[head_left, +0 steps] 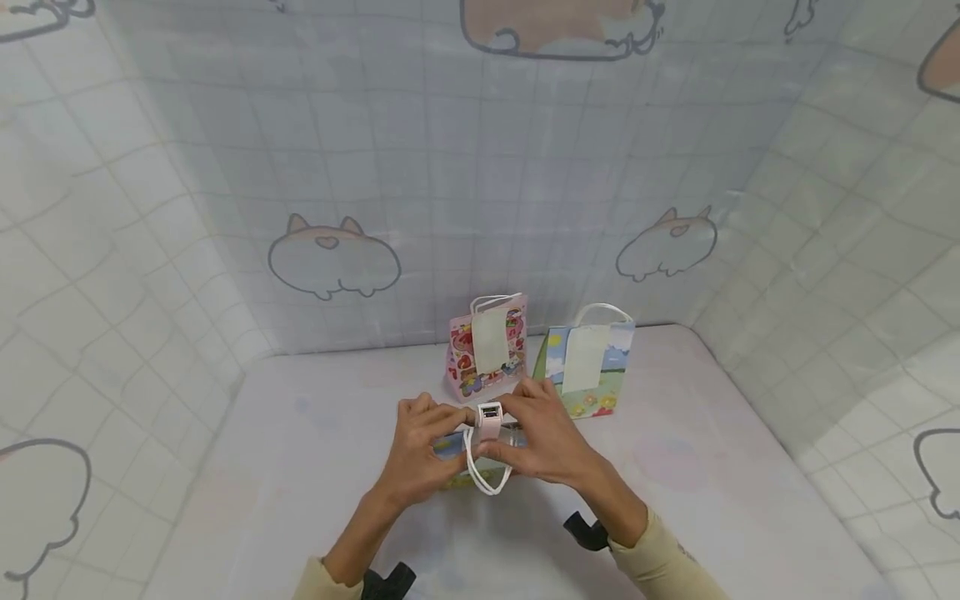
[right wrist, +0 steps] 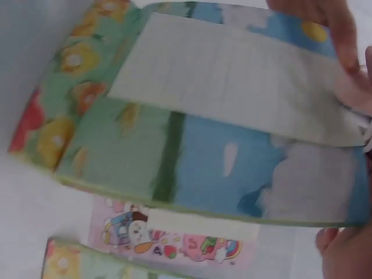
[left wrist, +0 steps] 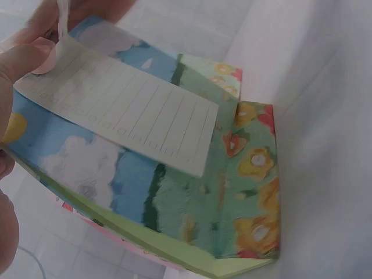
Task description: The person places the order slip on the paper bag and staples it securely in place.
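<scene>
Between both hands is a paper gift bag (left wrist: 186, 192) with a blue sky, clouds and yellow flowers. A white lined paper slip (left wrist: 133, 104) lies against its front. White cord handles (head_left: 471, 467) hang over its top edge. My left hand (head_left: 420, 454) pinches the top at the left, its thumb on a small pink-and-white device (head_left: 489, 425) with a dark slot. The device sits at the bag's top middle; its kind cannot be told. From the other side, my right hand (head_left: 543, 433) pinches the top edge beside the device. Some fingertips are hidden behind the bag.
Behind the hands stands a pink cartoon gift bag (head_left: 461, 337) with a white slip. To its right is another sky-and-flower gift bag (head_left: 618, 362), also with a slip. A pale table (head_left: 322, 433) lies below, enclosed by patterned sheets (head_left: 480, 183).
</scene>
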Tool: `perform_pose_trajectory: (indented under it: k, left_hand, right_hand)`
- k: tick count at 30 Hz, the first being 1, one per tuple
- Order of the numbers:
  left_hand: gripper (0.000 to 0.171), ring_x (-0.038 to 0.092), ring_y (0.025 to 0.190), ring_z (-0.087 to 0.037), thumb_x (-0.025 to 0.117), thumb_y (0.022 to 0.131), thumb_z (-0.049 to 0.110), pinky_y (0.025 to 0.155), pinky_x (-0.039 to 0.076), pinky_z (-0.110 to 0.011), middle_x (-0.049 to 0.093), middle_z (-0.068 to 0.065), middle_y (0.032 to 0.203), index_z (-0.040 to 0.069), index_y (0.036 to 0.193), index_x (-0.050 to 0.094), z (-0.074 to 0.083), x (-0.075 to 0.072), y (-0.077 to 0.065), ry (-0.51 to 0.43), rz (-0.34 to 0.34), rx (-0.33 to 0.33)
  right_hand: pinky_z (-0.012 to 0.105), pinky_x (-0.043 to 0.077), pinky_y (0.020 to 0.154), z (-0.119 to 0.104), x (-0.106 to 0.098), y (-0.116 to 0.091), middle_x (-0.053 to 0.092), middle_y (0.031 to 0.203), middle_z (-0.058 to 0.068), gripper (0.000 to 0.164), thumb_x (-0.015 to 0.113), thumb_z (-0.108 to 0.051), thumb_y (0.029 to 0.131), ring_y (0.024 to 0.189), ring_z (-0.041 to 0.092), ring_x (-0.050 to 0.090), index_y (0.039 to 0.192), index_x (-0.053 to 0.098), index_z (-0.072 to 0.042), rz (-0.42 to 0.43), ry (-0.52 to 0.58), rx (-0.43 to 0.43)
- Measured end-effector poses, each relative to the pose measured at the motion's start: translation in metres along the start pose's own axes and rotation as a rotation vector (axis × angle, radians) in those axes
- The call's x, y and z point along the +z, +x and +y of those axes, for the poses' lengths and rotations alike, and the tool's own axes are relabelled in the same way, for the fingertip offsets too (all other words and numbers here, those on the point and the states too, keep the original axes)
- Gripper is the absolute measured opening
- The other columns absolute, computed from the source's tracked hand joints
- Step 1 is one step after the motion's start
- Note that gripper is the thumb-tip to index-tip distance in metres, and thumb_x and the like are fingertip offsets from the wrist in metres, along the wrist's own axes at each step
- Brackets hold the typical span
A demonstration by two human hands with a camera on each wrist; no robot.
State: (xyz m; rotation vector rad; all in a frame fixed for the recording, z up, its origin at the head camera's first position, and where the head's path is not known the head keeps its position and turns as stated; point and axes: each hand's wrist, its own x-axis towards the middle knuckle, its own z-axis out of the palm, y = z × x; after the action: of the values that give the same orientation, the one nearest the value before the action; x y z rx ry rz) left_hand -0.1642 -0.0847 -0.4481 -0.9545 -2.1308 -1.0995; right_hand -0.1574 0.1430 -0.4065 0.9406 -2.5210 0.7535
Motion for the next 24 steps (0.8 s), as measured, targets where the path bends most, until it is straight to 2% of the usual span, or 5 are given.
perform_pose_trajectory:
  k: [2, 6, 10, 15, 24]
  left_hand:
    - [0.042, 0.036, 0.079, -0.007, 0.083, 0.081, 0.046, 0.079, 0.021, -0.036, 0.075, 0.010, 0.097, 0.015, 0.108, 0.079, -0.001, 0.001, 0.000, 0.015, 0.009, 0.010]
    - [0.038, 0.037, 0.078, -0.007, 0.086, 0.079, 0.040, 0.078, 0.022, -0.037, 0.076, 0.009, 0.097, 0.016, 0.107, 0.078, -0.001, -0.001, 0.002, 0.030, 0.011, -0.009]
    - [0.040, 0.036, 0.078, -0.007, 0.090, 0.074, 0.036, 0.080, 0.022, -0.037, 0.074, 0.013, 0.097, 0.022, 0.109, 0.076, 0.002, -0.005, 0.005, -0.002, -0.017, -0.103]
    - [0.050, 0.035, 0.079, -0.007, 0.093, 0.066, 0.045, 0.083, 0.022, -0.039, 0.071, 0.015, 0.098, 0.027, 0.107, 0.074, 0.008, -0.007, 0.010, -0.023, -0.014, -0.197]
    - [0.036, 0.039, 0.074, -0.009, 0.092, 0.065, 0.025, 0.079, 0.023, -0.039, 0.073, 0.009, 0.090, 0.019, 0.097, 0.076, 0.016, 0.000, 0.020, 0.036, 0.116, -0.154]
  right_hand:
    - [0.033, 0.025, 0.077, -0.004, 0.001, 0.003, 0.052, 0.081, -0.017, 0.055, 0.068, -0.068, 0.083, 0.081, 0.004, 0.033, 0.117, 0.071, -0.024, -0.002, -0.018, 0.022]
    - [0.034, 0.023, 0.074, -0.012, 0.001, 0.007, 0.057, 0.077, -0.013, 0.048, 0.068, -0.063, 0.083, 0.080, 0.005, 0.034, 0.108, 0.070, -0.022, -0.004, -0.064, 0.053]
    - [0.034, 0.024, 0.074, -0.018, 0.000, 0.010, 0.055, 0.074, -0.012, 0.042, 0.070, -0.057, 0.084, 0.082, 0.007, 0.037, 0.103, 0.069, -0.020, 0.013, -0.098, 0.080]
    - [0.034, 0.024, 0.075, -0.024, 0.001, 0.013, 0.050, 0.070, -0.013, 0.032, 0.075, -0.046, 0.085, 0.080, 0.009, 0.037, 0.102, 0.071, -0.019, 0.045, -0.088, 0.118]
    - [0.035, 0.022, 0.072, -0.026, 0.004, 0.016, 0.045, 0.065, -0.011, 0.030, 0.076, -0.043, 0.084, 0.075, 0.011, 0.034, 0.094, 0.067, -0.016, 0.136, -0.113, 0.109]
